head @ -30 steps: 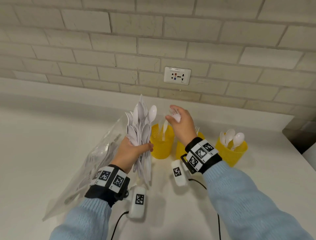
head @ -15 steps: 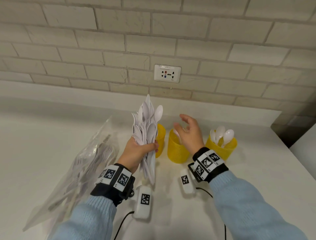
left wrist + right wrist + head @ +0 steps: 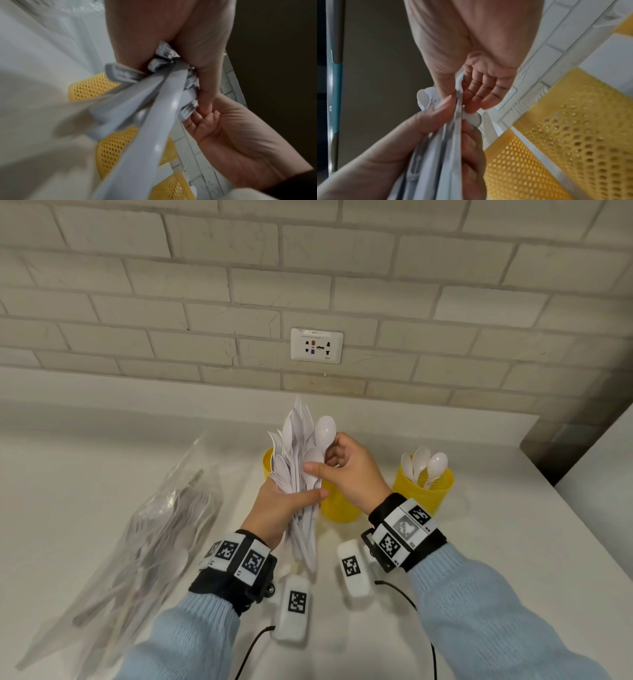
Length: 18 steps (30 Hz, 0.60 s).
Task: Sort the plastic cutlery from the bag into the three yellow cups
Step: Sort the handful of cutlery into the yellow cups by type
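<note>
My left hand (image 3: pixel 287 505) grips a thick upright bundle of white plastic cutlery (image 3: pixel 296 453) above the counter. My right hand (image 3: pixel 337 465) has reached into the bundle and pinches one white spoon (image 3: pixel 323 431) between thumb and fingers. In the right wrist view the thumb and fingers (image 3: pixel 471 102) press a cutlery handle (image 3: pixel 458 121). Three yellow mesh cups stand behind: the left cup (image 3: pixel 268 465) and middle cup (image 3: pixel 339 506) are partly hidden by the hands, and the right cup (image 3: pixel 423 491) holds several spoons (image 3: pixel 428 462). The clear bag (image 3: pixel 144 542) lies at the left with more cutlery.
A white counter (image 3: pixel 496 542) runs to a brick wall with a socket plate (image 3: pixel 317 345). A dark gap (image 3: pixel 565 440) and a white edge sit at the far right. Cables trail from the wrist cameras near the front edge.
My right hand left the middle cup empty and moved left to the bundle, where it now pinches a spoon. The left hand kept holding the bundle.
</note>
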Available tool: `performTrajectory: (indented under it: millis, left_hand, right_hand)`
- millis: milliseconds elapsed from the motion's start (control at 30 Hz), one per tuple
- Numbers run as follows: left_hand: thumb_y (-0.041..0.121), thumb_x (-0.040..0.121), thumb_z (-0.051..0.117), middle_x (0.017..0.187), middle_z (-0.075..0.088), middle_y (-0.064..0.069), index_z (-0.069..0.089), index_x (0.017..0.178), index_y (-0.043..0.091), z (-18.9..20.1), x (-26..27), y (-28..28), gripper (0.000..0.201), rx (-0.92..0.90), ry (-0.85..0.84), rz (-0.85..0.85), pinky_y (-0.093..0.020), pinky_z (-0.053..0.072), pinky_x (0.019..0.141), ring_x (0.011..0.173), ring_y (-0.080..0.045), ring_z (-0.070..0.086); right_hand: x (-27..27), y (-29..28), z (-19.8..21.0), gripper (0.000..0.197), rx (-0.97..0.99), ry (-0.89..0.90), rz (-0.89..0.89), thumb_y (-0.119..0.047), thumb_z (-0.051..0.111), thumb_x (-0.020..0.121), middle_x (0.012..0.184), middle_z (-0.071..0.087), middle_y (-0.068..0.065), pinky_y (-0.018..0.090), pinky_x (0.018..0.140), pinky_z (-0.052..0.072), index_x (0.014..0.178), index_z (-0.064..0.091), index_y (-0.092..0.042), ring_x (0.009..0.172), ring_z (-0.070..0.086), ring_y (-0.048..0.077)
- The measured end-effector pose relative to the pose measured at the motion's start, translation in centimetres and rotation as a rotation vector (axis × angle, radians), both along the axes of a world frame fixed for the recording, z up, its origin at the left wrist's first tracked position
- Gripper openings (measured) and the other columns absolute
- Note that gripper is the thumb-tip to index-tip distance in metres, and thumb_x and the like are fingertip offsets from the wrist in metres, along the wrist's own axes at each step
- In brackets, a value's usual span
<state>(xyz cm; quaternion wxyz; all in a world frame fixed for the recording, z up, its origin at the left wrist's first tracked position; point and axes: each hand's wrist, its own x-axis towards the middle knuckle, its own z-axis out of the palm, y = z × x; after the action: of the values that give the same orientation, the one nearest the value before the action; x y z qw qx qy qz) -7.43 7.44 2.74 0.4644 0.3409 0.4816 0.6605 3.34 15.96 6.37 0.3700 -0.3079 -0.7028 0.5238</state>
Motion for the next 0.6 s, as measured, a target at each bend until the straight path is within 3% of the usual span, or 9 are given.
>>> performTrajectory:
  millis: [67, 167, 300, 367, 467, 600]
  left_hand:
    - [-0.003, 0.072, 0.075, 0.115, 0.070, -0.007, 0.058, 0.125, 0.014, 0.2, 0.2, -0.1, 0.058, 0.015, -0.021, -0.012, -0.033, 0.055, 0.088, 0.106, -0.021, 0.067]
    - [-0.001, 0.072, 0.073, 0.117, 0.070, -0.009, 0.057, 0.126, 0.012, 0.6, 0.5, -0.2, 0.058, 0.047, -0.064, -0.046, -0.032, 0.055, 0.089, 0.108, -0.022, 0.066]
    - [0.007, 0.070, 0.073, 0.115, 0.070, -0.013, 0.058, 0.125, 0.008, 0.8, 0.6, -0.1, 0.058, 0.059, -0.059, -0.062, -0.033, 0.056, 0.087, 0.105, -0.026, 0.067]
    - [0.009, 0.070, 0.075, 0.112, 0.071, -0.012, 0.059, 0.124, 0.007, 0.8, 0.7, 0.2, 0.057, 0.060, -0.037, -0.051, -0.031, 0.056, 0.081, 0.097, -0.024, 0.068]
    - [0.012, 0.070, 0.078, 0.089, 0.072, -0.005, 0.060, 0.119, 0.003, 0.9, 0.9, 0.7, 0.052, 0.050, -0.029, -0.033, -0.026, 0.054, 0.066, 0.076, -0.021, 0.067]
    - [0.006, 0.072, 0.076, 0.078, 0.065, -0.008, 0.058, 0.117, 0.002, 0.4, 0.9, 1.2, 0.048, 0.013, -0.034, 0.003, -0.027, 0.053, 0.060, 0.065, -0.021, 0.062]
  right_hand:
    - [0.2, 0.1, 0.0, 0.021, -0.033, 0.026, 0.007, -0.007, 0.073, 0.077, 0.076, 0.059, 0.007, 0.024, 0.058, 0.047, 0.088, 0.058, -0.016, 0.064, 0.055, 0.015]
    - [0.7, 0.1, 0.6, 0.010, -0.083, 0.061, -0.002, -0.007, 0.066, 0.083, 0.075, 0.061, 0.005, 0.020, 0.050, 0.047, 0.089, 0.058, -0.010, 0.060, 0.059, 0.010]
    - [1.4, 0.4, 1.1, 0.007, -0.143, 0.119, -0.029, -0.006, 0.056, 0.090, 0.081, 0.066, 0.006, 0.026, 0.056, 0.052, 0.093, 0.053, -0.012, 0.066, 0.064, 0.014]
    - [1.8, 0.3, 1.5, 0.009, -0.181, 0.216, -0.042, -0.003, 0.050, 0.092, 0.083, 0.066, 0.008, 0.028, 0.059, 0.055, 0.098, 0.049, -0.010, 0.066, 0.067, 0.013]
    - [2.7, 0.2, 2.4, 0.011, -0.192, 0.368, -0.103, -0.003, 0.042, 0.096, 0.080, 0.062, 0.006, 0.035, 0.067, 0.057, 0.098, 0.046, -0.012, 0.065, 0.067, 0.017]
    - [5.3, 2.4, 4.2, 0.020, -0.064, 0.589, -0.319, 0.002, 0.032, 0.095, 0.075, 0.052, 0.004, 0.029, 0.062, 0.050, 0.090, 0.043, -0.014, 0.058, 0.055, 0.016]
